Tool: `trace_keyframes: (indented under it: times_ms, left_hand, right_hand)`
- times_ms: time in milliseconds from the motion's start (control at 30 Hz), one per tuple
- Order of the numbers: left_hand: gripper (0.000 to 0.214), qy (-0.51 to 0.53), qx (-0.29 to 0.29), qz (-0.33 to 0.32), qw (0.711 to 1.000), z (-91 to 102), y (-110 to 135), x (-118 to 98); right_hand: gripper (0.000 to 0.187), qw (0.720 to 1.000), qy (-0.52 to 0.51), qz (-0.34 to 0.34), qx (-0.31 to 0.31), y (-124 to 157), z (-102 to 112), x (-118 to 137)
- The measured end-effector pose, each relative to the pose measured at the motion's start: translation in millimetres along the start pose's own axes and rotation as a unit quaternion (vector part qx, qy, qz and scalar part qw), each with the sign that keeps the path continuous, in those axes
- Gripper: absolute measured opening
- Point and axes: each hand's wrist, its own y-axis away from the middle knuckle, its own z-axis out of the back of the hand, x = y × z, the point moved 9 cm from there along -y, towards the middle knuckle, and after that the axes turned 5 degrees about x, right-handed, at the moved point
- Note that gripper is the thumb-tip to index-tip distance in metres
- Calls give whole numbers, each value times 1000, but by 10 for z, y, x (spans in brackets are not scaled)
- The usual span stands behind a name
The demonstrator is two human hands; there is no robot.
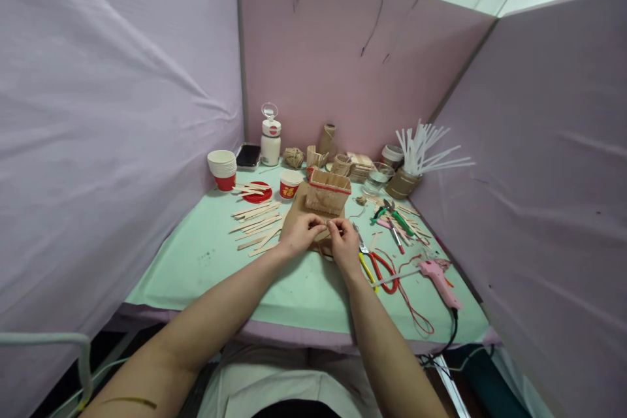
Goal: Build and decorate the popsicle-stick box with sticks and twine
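My left hand (304, 231) and my right hand (343, 240) meet over a brown board (294, 210), fingertips pinched close together. Whatever sits between them is too small to make out; a thin tan strand seems to hang below. Just beyond my fingers, a small box made of wooden craft sticks (327, 199), with a red trim along its rim, stands on the board. Loose craft sticks (255, 219) lie to the left of my left hand. Scissors with red handles (385, 272) rest to the right of my right hand.
A pink glue gun (441, 282) with a black cord lies at right, near red string (414, 317). Green-handled pliers (402, 222) sit behind it. Paper cups (222, 166), a white bottle (270, 144), a twine ball (293, 157) and white glue sticks (421, 147) line the back.
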Motion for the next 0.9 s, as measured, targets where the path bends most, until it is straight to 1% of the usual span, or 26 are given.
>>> trace_keyframes:
  times_ms: [100, 200, 367, 467, 533, 600, 667, 733, 800, 900]
  left_hand:
    - [9, -49, -1, -18, 999, 8, 25, -102]
    - [11, -73, 6, -27, 997, -6, 43, -161]
    - [11, -68, 2, -10, 998, -11, 54, -150]
    - [12, -55, -1, -11, 998, -11, 53, -143]
    - [10, -65, -2, -1, 998, -8, 54, -113]
    - [10, -81, -4, 16, 997, -1, 55, -67]
    - [12, -85, -7, 23, 996, 4, 56, -38]
    - [14, -80, -12, 23, 996, 7, 58, -33]
    - [14, -71, -19, 26, 997, 9, 62, -34]
    - [15, -46, -24, 38, 998, 5, 66, -25]
  right_hand:
    - [22, 999, -12, -30, -5, -12, -8, -108]
    - [21, 998, -15, -49, -29, -18, 19, -192]
    - [22, 995, -28, -78, -58, -20, 55, -296]
    - [25, 992, -44, -93, -69, -16, 70, -315]
    - [29, 992, -63, -97, -53, -18, 39, -295]
    - [31, 990, -94, -102, -18, -19, -31, -268]
    - [29, 988, -115, -99, 9, -15, -85, -228]
    - [25, 990, -110, -83, 12, -12, -84, -180]
    - [23, 994, -87, -65, 1, -11, -49, -140]
    - [24, 996, -67, -59, -10, -10, -3, -131]
